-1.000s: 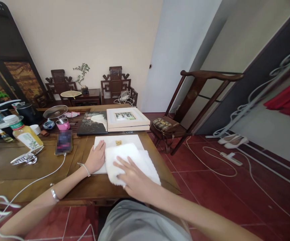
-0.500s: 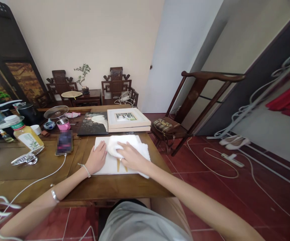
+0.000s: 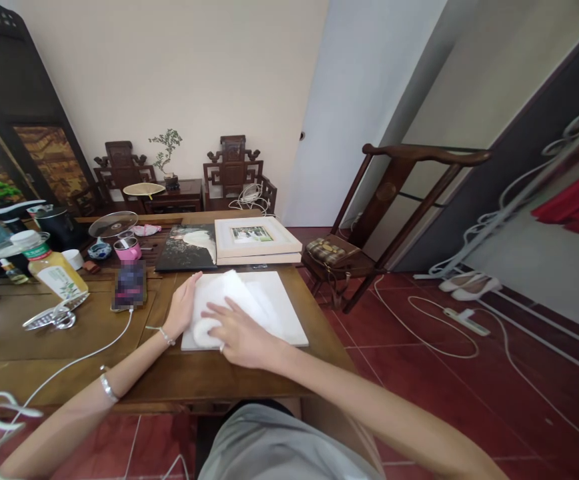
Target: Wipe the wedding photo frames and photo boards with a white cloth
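Observation:
A white cloth (image 3: 234, 293), folded and bunched, lies on a flat white panel (image 3: 289, 320) near the table's front edge. My right hand (image 3: 242, 337) presses on the cloth's lower part, fingers curved over it, toward the panel's front left. At the panel's left edge rests my left hand (image 3: 183, 305), its fingers stretched out along that side and holding nothing. The cloth and my right hand cover much of the panel's face.
Behind the panel lie framed pictures (image 3: 259, 240) and a dark photo board (image 3: 187, 245). Leftward on the wooden table (image 3: 94, 363) are a phone (image 3: 129, 285) on a white cable, a hair claw (image 3: 57, 315), a juice-like bottle (image 3: 54, 267) and a pink cup (image 3: 127, 249).
My right hand has drawn the cloth toward the panel's front left. My left hand has shifted from the panel's face out to its left edge.

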Demonstrator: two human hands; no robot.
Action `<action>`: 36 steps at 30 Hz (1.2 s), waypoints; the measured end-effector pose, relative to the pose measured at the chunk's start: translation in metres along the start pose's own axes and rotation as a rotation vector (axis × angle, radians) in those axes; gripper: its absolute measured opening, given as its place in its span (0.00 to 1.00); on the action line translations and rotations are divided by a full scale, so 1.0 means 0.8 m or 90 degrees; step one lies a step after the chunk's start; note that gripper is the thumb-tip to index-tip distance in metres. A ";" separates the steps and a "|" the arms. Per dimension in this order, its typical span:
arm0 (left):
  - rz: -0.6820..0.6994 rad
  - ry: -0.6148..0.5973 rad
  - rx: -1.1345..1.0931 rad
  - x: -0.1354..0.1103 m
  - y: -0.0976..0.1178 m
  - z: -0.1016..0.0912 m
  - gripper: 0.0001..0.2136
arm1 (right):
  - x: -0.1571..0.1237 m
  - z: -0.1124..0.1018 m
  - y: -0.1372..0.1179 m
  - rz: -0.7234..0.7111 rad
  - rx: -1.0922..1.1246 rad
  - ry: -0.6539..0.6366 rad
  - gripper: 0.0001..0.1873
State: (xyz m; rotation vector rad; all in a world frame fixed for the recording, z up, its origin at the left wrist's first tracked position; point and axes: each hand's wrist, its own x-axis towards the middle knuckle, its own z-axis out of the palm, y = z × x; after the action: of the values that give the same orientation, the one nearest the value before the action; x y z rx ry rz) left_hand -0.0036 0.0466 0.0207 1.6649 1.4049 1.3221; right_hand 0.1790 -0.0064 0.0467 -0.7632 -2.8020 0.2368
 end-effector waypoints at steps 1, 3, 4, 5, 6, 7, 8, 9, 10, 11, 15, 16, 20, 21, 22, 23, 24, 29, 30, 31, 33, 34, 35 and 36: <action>-0.006 -0.003 -0.004 -0.001 0.001 0.000 0.25 | -0.010 -0.004 -0.010 -0.026 0.016 -0.015 0.16; -0.015 -0.015 0.002 -0.002 0.003 0.001 0.26 | -0.032 -0.013 -0.025 -0.066 0.040 -0.040 0.16; -0.013 -0.021 0.014 -0.003 0.004 0.002 0.27 | -0.042 -0.018 -0.030 -0.072 0.045 -0.048 0.16; -0.005 -0.028 0.030 -0.005 0.004 0.003 0.27 | -0.051 -0.022 -0.032 -0.069 0.046 -0.054 0.16; 0.007 -0.037 0.050 -0.006 0.005 0.004 0.27 | -0.058 -0.025 -0.032 -0.058 0.040 -0.056 0.16; 0.023 -0.050 0.073 -0.008 0.006 0.005 0.27 | -0.063 -0.029 -0.030 -0.041 0.028 -0.052 0.16; 0.040 -0.068 0.098 -0.009 0.006 0.006 0.26 | -0.066 -0.031 -0.025 -0.017 0.012 -0.042 0.16; 0.056 -0.091 0.129 -0.011 0.007 0.008 0.25 | -0.066 -0.033 -0.018 0.012 -0.009 -0.027 0.17; 0.066 -0.117 0.164 -0.013 0.007 0.010 0.25 | -0.065 -0.034 -0.009 0.043 -0.030 -0.007 0.17; 0.071 -0.145 0.204 -0.015 0.007 0.012 0.24 | -0.061 -0.035 0.002 0.080 -0.050 0.016 0.17; 0.083 -0.233 0.352 -0.021 0.006 0.016 0.21 | -0.038 -0.032 0.051 0.215 -0.058 0.090 0.16; 0.092 -0.243 0.374 -0.022 0.005 0.016 0.20 | -0.030 -0.032 0.061 0.233 -0.037 0.103 0.15; 0.120 -0.245 0.409 -0.022 0.007 0.015 0.19 | 0.013 -0.033 0.088 0.232 0.042 0.131 0.12; 0.126 -0.245 0.411 -0.022 0.008 0.015 0.19 | 0.027 -0.034 0.090 0.214 0.057 0.131 0.12; 0.134 -0.245 0.412 -0.022 0.009 0.015 0.19 | 0.041 -0.034 0.092 0.193 0.071 0.127 0.13; 0.140 -0.244 0.414 -0.021 0.010 0.015 0.18 | 0.055 -0.033 0.092 0.172 0.086 0.123 0.14; 0.143 -0.242 0.417 -0.021 0.011 0.014 0.17 | 0.069 -0.032 0.091 0.154 0.098 0.117 0.13; 0.146 -0.236 0.420 -0.020 0.010 0.014 0.14 | 0.100 -0.020 0.089 0.138 0.103 0.104 0.09; 0.148 -0.237 0.418 -0.020 0.010 0.014 0.15 | 0.096 -0.018 0.090 0.141 0.104 0.105 0.10; 0.150 -0.239 0.417 -0.020 0.009 0.014 0.15 | 0.090 -0.018 0.092 0.146 0.106 0.106 0.10; 0.148 -0.243 0.418 -0.021 0.007 0.014 0.17 | 0.073 -0.021 0.097 0.157 0.109 0.113 0.12; 0.145 -0.244 0.418 -0.022 0.006 0.014 0.18 | 0.062 -0.024 0.101 0.163 0.110 0.116 0.12; 0.139 -0.244 0.418 -0.022 0.006 0.014 0.18 | 0.051 -0.027 0.105 0.168 0.110 0.120 0.12; 0.132 -0.243 0.420 -0.022 0.005 0.014 0.19 | 0.040 -0.029 0.110 0.174 0.109 0.123 0.12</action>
State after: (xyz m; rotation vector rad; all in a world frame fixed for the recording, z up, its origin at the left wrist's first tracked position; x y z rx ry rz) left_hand 0.0093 0.0304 0.0149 2.3891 1.5467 0.5909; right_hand 0.2001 0.0871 0.0562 -1.0634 -2.4554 0.4192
